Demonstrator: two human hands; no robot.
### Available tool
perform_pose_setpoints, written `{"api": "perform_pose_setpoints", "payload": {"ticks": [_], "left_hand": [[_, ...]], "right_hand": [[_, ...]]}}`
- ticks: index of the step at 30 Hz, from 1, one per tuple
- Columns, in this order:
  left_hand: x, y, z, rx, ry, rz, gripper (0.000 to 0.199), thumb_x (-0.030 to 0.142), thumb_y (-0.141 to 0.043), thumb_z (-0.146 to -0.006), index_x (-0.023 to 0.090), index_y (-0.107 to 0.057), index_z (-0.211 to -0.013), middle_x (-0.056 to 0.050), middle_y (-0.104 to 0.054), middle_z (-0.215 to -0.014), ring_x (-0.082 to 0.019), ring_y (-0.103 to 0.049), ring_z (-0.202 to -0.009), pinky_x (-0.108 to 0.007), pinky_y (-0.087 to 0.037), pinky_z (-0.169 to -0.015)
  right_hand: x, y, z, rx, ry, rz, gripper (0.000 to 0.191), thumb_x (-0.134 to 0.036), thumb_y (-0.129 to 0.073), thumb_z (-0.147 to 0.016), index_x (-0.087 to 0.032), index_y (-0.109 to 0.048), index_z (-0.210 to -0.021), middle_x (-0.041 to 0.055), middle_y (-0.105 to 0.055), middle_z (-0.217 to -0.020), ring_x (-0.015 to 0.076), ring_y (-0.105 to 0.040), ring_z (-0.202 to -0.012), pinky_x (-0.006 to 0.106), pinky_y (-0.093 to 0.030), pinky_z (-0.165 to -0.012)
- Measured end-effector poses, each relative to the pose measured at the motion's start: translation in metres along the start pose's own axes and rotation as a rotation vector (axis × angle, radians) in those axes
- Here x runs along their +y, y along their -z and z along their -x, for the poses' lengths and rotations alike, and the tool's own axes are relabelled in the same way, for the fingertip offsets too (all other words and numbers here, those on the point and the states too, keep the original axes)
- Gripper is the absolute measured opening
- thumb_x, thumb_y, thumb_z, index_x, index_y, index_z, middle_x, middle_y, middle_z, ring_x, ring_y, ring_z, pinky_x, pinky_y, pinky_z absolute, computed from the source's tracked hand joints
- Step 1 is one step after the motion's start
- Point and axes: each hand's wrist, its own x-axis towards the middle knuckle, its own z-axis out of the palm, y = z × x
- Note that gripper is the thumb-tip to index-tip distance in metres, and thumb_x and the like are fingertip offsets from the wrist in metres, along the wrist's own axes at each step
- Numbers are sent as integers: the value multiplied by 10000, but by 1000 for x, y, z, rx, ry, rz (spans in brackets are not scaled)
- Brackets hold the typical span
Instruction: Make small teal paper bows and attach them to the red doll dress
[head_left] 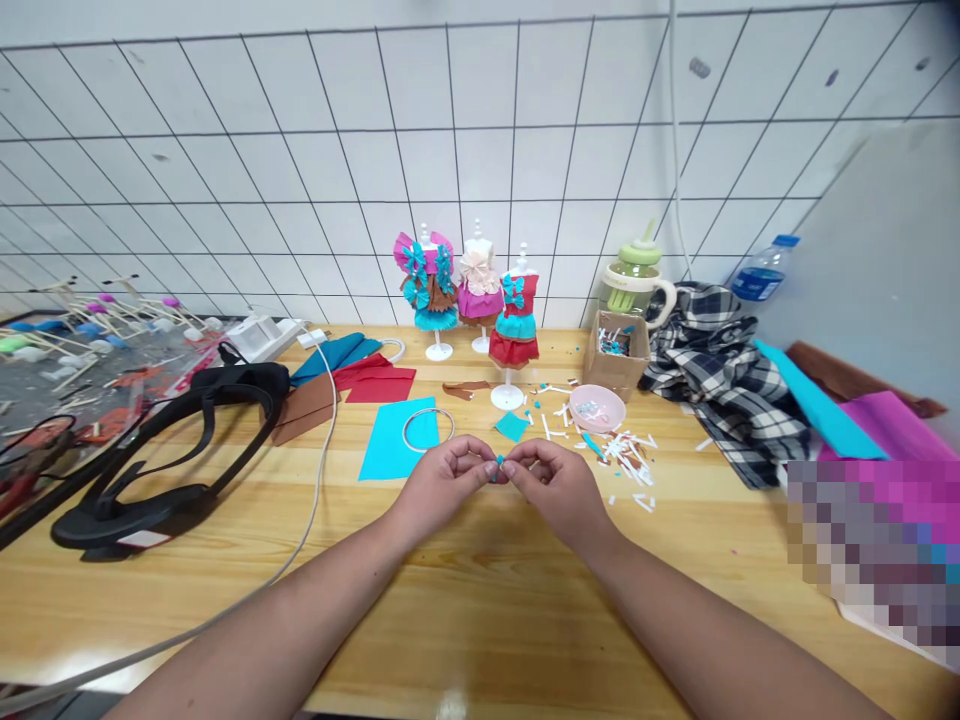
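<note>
Two hands (497,478), each grip pinched shut on one small teal piece (500,462), three dressed mannequins (513,325) behind.

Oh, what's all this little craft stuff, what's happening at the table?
Someone's left hand and right hand pinch a tiny teal piece between them, just above the wooden table. Beyond them stand three miniature dress forms in ruffled outfits; the nearest wears red and turquoise with small teal bows. A turquoise sheet lies to the left with a metal ring on it, and white scraps lie to the right, by a pink dish.
</note>
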Motion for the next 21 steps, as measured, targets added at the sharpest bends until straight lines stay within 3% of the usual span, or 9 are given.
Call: {"api": "perform_pose_setpoints", "payload": {"ticks": [5, 13, 21], "left_hand": [[-4, 0, -1, -45, -1, 55, 300, 392, -758, -694, 165, -588, -794, -21, -701, -801, -161, -666, -813, -287, -485, -792], [-6, 2, -3, -30, 8, 101, 316, 432, -712, -741, 170, -567, -844, -37, -712, -794, -173, -669, -803, -311, -483, -797], [-3, 1, -1, -19, -28, 11, 278, 394, -702, -759, 177, -559, -858, -30, -719, -800, -172, -672, -814, -288, -475, -781]], "right_hand": [[-1, -1, 0, -17, -28, -75, 194, -339, -639, -735, -184, -649, -850, 13, -662, -691, 103, -511, -498, 225, -410, -472], [6, 0, -4, -14, -116, -131, 228, -389, -645, -739, -173, -664, -808, 10, -652, -623, 89, -467, -440, 217, -389, -429], [3, -1, -2, -8, -105, -129, 268, -381, -671, -712, -175, -687, -882, 23, -670, -688, 93, -476, -479, 225, -396, -451]]}}
